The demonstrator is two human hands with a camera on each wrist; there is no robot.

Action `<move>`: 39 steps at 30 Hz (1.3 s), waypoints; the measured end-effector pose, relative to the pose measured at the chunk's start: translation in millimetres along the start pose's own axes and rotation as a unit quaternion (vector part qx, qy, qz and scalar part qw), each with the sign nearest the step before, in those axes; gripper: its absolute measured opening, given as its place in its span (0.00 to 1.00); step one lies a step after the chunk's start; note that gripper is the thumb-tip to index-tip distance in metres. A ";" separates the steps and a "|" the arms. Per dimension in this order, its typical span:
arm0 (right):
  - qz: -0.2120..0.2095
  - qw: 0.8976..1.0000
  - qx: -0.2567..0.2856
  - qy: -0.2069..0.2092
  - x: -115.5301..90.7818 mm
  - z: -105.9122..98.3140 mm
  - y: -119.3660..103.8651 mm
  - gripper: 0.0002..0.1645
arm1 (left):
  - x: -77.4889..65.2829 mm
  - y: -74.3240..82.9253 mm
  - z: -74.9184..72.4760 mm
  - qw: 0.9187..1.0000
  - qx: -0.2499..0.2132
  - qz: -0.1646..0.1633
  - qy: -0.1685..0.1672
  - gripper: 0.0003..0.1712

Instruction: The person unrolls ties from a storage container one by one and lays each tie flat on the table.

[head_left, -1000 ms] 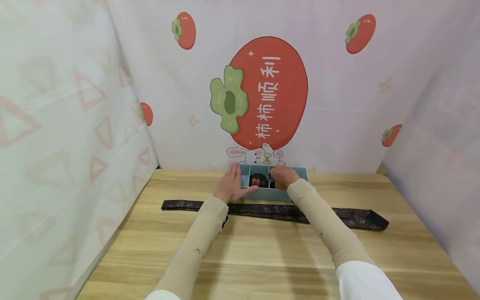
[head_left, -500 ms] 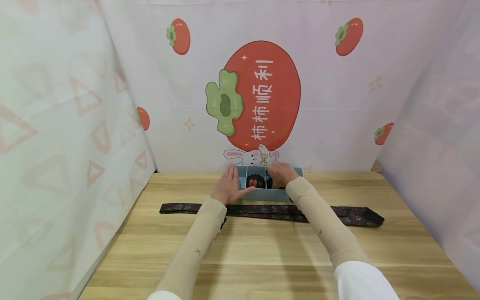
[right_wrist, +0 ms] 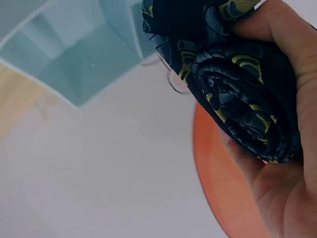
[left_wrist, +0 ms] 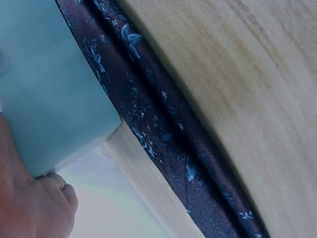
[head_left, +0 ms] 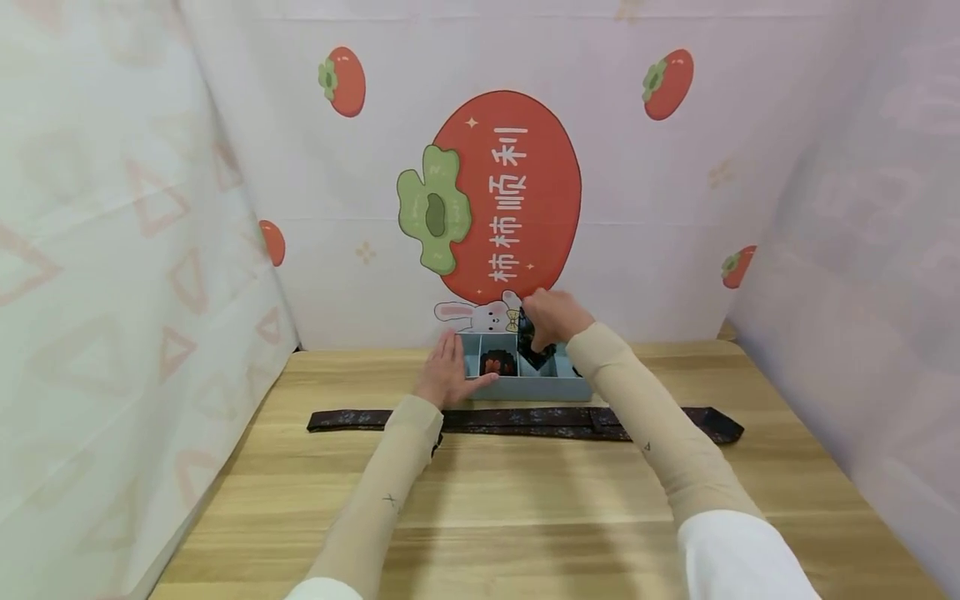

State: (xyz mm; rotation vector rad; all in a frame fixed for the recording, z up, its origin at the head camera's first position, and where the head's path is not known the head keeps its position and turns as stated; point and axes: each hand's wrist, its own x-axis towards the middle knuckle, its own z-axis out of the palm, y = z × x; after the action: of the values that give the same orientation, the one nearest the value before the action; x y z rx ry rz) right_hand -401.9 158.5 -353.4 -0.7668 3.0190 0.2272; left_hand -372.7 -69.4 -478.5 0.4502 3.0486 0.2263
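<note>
My right hand (head_left: 553, 317) grips a rolled necktie (right_wrist: 237, 94), navy with yellow and grey patterns, lifted above a light blue divided box (head_left: 528, 390). In the right wrist view, the thumb lies along one side of the roll and the fingers curl round the other; a loose end folds over at the top. At the box's left end my left hand (head_left: 446, 375) rests with straight fingers, its thumb along the front rim. A second rolled necktie (head_left: 498, 363), dark with red, sits in a compartment left of the lifted one.
A long dark floral necktie (head_left: 525, 422) lies folded flat across the wooden table (head_left: 517, 500), just in front of the box. Behind the box hangs a white cloth (head_left: 645, 275) printed with persimmons; more cloth closes off both sides.
My right hand has risen out of a box compartment with the rolled navy necktie. My left hand stays at the box's left end. The head view has shifted slightly.
</note>
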 end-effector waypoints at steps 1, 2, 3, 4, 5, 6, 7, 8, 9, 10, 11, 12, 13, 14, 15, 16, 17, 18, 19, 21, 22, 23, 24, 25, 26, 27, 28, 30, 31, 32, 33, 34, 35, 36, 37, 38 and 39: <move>0.000 1.000 -0.004 0.007 -2.4 -7.0 -0.4 0.26 | 0.4 -0.4 0.0 1.000 -0.003 -0.001 -0.001 0.69; -0.001 1.000 -0.005 0.013 -4.9 -14.4 -1.2 0.27 | 0.9 -1.2 0.5 1.000 -0.004 -0.002 -0.002 0.69; 0.000 1.000 -0.005 0.016 -7.7 -21.7 -2.1 0.27 | 1.2 -1.8 0.7 1.000 -0.005 -0.001 -0.001 0.69; 0.001 1.000 -0.004 0.015 -11.0 -28.8 -3.1 0.27 | 1.7 -2.8 1.6 1.000 -0.006 -0.002 -0.001 0.70; 0.003 1.000 -0.003 0.012 -14.8 -36.0 -4.1 0.26 | 1.7 -3.2 2.0 1.000 -0.008 -0.001 -0.001 0.70; 0.007 1.000 -0.001 0.009 -18.5 -42.6 -4.9 0.25 | 1.5 -3.3 1.9 1.000 -0.011 0.000 -0.003 0.70; 0.011 1.000 0.004 0.005 -22.8 -49.1 -5.7 0.25 | 1.0 -3.2 1.5 1.000 -0.013 0.003 -0.004 0.70; 0.016 1.000 0.010 0.001 -27.4 -55.6 -6.6 0.25 | 0.4 -2.9 1.0 1.000 -0.011 0.006 -0.004 0.70; 0.022 1.000 0.017 -0.003 -32.6 -61.8 -7.5 0.25 | -0.4 -2.1 -0.1 1.000 -0.011 0.008 -0.005 0.70; 0.026 0.999 0.024 -0.004 -36.5 -66.0 -8.5 0.26 | -1.1 -2.5 0.1 1.000 -0.011 0.009 -0.007 0.70; 0.029 0.999 0.032 -0.004 -40.7 -70.1 -9.4 0.28 | -1.9 -2.4 -0.4 1.000 -0.011 0.009 -0.010 0.70; 0.031 0.999 0.043 -0.002 -45.0 -73.7 -10.2 0.32 | -2.8 -2.3 -0.8 1.000 -0.012 0.009 -0.011 0.70; 0.034 0.998 0.056 -0.003 -49.8 -77.0 -11.0 0.35 | -3.4 -2.3 -1.2 1.000 -0.010 0.009 -0.011 0.70; 0.033 0.997 0.068 -0.002 -54.7 -80.4 -11.8 0.41 | -4.0 -2.4 -1.6 1.000 -0.011 0.008 -0.012 0.70; 0.033 0.996 0.082 -0.003 -59.8 -82.6 -12.2 0.47 | -4.6 -2.4 -2.2 1.000 -0.010 0.008 -0.011 0.69; 0.032 0.995 0.096 -0.004 -64.8 -84.2 -12.5 0.52 | -5.0 -2.4 -2.6 1.000 -0.011 0.009 -0.011 0.69; 0.030 0.993 0.110 -0.006 -69.9 -85.5 -13.0 0.56 | -5.2 -2.3 -3.1 1.000 -0.010 0.010 -0.010 0.69; 0.029 0.992 0.126 -0.011 -74.6 -86.1 -13.4 0.60 | -5.3 -2.3 -3.7 1.000 -0.008 0.011 -0.009 0.69; 0.032 0.990 0.138 -0.020 -79.6 -86.3 -14.0 0.60 | -5.5 -2.2 -4.2 1.000 -0.008 0.013 -0.008 0.69; 0.042 0.986 0.156 -0.039 -88.3 -84.0 -15.6 0.51 | -5.7 -2.1 -4.8 1.000 -0.010 0.015 -0.007 0.69; 0.047 0.984 0.163 -0.048 -92.4 -82.1 -16.7 0.44 | -5.2 -2.0 -4.7 1.000 -0.011 0.015 -0.008 0.69; 0.054 0.982 0.169 -0.059 -96.4 -79.6 -17.7 0.37 | -5.2 -1.6 -5.0 1.000 -0.012 0.016 -0.009 0.71; 0.062 0.980 0.178 -0.070 -100.1 -76.5 -19.1 0.28 | -4.8 -1.6 -4.3 1.000 -0.014 0.017 -0.007 0.71; 0.069 0.977 0.187 -0.080 -102.9 -73.0 -21.0 0.22 | -4.4 -2.8 -3.7 1.000 -0.017 0.017 -0.006 0.72; 0.072 0.973 0.200 -0.087 -105.8 -68.8 -22.5 0.21 | -3.9 -3.6 -3.1 1.000 -0.016 0.015 -0.008 0.72; 0.077 0.970 0.213 -0.092 -109.0 -64.0 -24.3 0.23 | -4.4 -3.3 -4.2 1.000 -0.016 0.015 -0.007 0.72; 0.082 0.965 0.228 -0.098 -112.1 -58.9 -26.0 0.26 | -5.7 -2.2 -5.6 1.000 -0.016 0.014 -0.007 0.72; 0.094 0.956 0.259 -0.104 -119.1 -48.3 -30.9 0.30 | -6.6 -1.7 -6.3 1.000 -0.016 0.011 -0.006 0.70; 0.102 0.951 0.272 -0.106 -122.5 -42.3 -33.4 0.31 | -7.9 -0.8 -7.7 1.000 -0.016 0.011 -0.005 0.69; 0.107 0.947 0.283 -0.111 -125.5 -36.3 -35.7 0.32 | -9.3 0.3 -9.4 1.000 -0.016 0.011 -0.004 0.68; 0.114 0.943 0.290 -0.113 -128.3 -29.7 -38.4 0.31 | -10.7 1.2 -11.0 1.000 -0.015 0.012 -0.001 0.68; 0.120 0.940 0.297 -0.119 -130.5 -22.9 -40.8 0.31 | -11.5 1.4 -11.2 1.000 -0.015 0.012 -0.001 0.68; 0.125 0.936 0.305 -0.122 -132.7 -15.7 -43.5 0.31 | -11.2 0.8 -10.6 1.000 -0.015 0.013 0.000 0.68; 0.127 0.933 0.313 -0.125 -134.1 -7.6 -45.5 0.31 | -12.7 1.4 -11.6 1.000 -0.016 0.015 0.002 0.68; 0.129 0.929 0.323 -0.127 -135.6 0.4 -47.5 0.32 | -12.7 1.5 -11.1 1.000 -0.015 0.014 0.001 0.68; 0.132 0.925 0.332 -0.129 -136.9 8.4 -49.6 0.32 | -12.7 1.4 -10.9 1.000 -0.015 0.015 0.001 0.68; 0.135 0.921 0.341 -0.128 -138.4 16.4 -51.7 0.32 | -12.5 1.3 -10.8 1.000 -0.016 0.014 0.000 0.68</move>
State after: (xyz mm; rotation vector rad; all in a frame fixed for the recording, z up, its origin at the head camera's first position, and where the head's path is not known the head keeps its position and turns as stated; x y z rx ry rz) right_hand -255.9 181.5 -369.3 -0.2306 2.6392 -0.6413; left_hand -361.1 -73.3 -467.3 0.4914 3.0353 0.2760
